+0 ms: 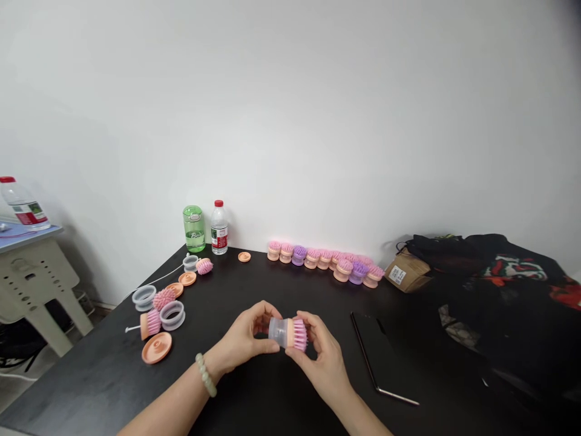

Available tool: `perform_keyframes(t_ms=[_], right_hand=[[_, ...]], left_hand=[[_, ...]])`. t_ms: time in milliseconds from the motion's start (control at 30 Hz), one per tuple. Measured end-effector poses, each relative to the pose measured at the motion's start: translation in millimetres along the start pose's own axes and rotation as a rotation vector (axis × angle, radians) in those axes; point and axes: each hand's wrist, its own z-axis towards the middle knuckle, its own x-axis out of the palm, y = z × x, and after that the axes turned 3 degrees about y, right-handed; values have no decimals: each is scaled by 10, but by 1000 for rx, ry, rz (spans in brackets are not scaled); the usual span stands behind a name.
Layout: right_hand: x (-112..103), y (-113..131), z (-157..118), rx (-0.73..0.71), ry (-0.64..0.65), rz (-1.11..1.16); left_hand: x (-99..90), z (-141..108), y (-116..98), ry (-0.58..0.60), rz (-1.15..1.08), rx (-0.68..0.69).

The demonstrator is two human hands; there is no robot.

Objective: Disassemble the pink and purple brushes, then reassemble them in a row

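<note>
Above the black table, my left hand grips a translucent plastic ring between thumb and fingers. My right hand holds a pink-bristled scrub brush head with a peach base, which meets the ring end to end. Both pieces lie sideways between my hands; whether they are joined I cannot tell. To the left are loose parts: a peach disc, a translucent ring, a pink bristle piece and a brush head with a white stem.
A row of pink and purple brushes stands along the wall. A green bottle and a water bottle are at the back left. A dark tablet-like device, a cardboard box and dark cloth lie on the right.
</note>
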Motion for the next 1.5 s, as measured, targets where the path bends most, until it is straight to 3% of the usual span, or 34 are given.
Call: perform_keyframes(t_ms=[100,300,467,733,933,1067,1200,1367,1500], right_hand=[[7,6,1,-5,-1,-1],[7,12,-1,-5,-17,11],[18,-27,7,48,-7,34],[38,-34,17,171,10,89],[44,-54,17,213,-10,99],[50,-71,20,222,-11,39],[27,-8,29,162,-28,-57],[-24,74,39,152,-70,-102],[-44,57,37,192,-67,-85]], left_hand=[[-11,-3,-2,-20,39,63],[8,-2,8,-36,35,-56],[-2,27,45,-62,38,-25],[8,15,49,-179,430,121],[74,3,84,-200,633,119],[66,10,123,-150,685,117],[0,35,127,-133,586,102],[-199,193,92,-336,490,-27],[-304,329,12,-344,507,-55]])
